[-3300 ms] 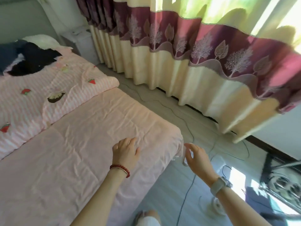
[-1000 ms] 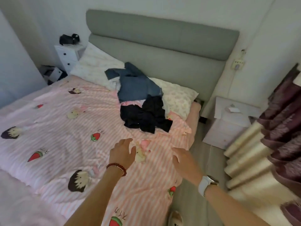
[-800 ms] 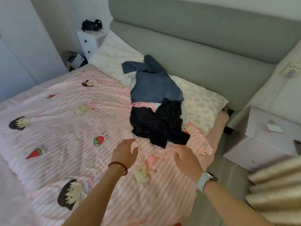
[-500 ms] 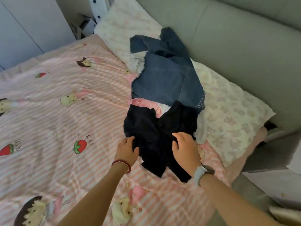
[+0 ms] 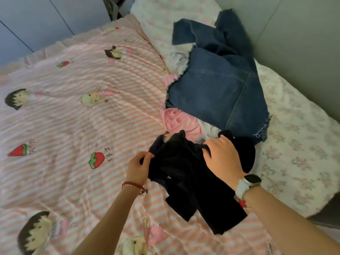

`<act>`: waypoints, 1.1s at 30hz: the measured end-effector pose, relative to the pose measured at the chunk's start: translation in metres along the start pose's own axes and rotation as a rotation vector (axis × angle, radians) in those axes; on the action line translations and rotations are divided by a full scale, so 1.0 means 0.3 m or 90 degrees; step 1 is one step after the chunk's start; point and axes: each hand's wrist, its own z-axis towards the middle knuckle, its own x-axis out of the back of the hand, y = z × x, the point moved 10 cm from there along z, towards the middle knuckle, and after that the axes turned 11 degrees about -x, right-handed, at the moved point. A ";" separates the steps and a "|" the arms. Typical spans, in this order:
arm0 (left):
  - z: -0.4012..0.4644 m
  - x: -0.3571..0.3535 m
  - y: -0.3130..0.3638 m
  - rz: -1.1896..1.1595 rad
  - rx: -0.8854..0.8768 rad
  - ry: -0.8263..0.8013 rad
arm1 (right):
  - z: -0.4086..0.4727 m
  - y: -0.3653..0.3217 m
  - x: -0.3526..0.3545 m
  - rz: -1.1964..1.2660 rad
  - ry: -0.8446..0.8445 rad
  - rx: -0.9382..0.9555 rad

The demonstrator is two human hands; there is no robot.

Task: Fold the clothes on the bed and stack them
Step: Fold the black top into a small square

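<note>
**Black garment gripped at both sides; pile beside it at risk of dragging**

Both hands are on the black garment [image 5: 185, 173], lower centre of the frame. Left hand [image 5: 138, 167] pinches its left edge, fingers curled round a fold of cloth. Right hand [image 5: 220, 157] clamps a bunch of it near the top right. The hands sit apart, with crumpled black cloth between them. The garment's lower part trails toward the bottom of the frame in two dark flaps over the quilt [image 5: 73, 126].

The remaining clothes lie just above, centre right: a pink garment [image 5: 176, 120] touching the black one, a white piece [image 5: 207, 130] beside it, and jeans [image 5: 217, 89] lying over both and reaching up onto the pillow [image 5: 294, 135]. None is folded; no stack is visible.

Risks, as judgement:
- The top of the black cloth overlaps the pink and white pieces. A lift could drag them along or pull the jeans askew.
- Which part of the garment each hand holds cannot be told; the cloth is too dark and bunched. If the grips are not at matching points, it would hang twisted and need regripping before it can be laid flat.
- The right hand holds a thick wad, possibly several layers. One layer slipping free would let that side drop.
- The trailing flaps may fold under when the garment is spread out.
</note>
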 end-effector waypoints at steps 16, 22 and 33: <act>-0.315 1.110 0.392 -0.020 -0.285 0.361 | -0.174 -0.608 0.642 0.444 0.235 0.131; -0.550 1.373 0.363 0.016 -0.327 0.452 | -0.398 -0.750 0.600 0.525 0.132 0.184; -0.388 1.418 0.311 0.075 -0.331 0.414 | -0.382 -0.817 0.495 0.488 0.121 -0.027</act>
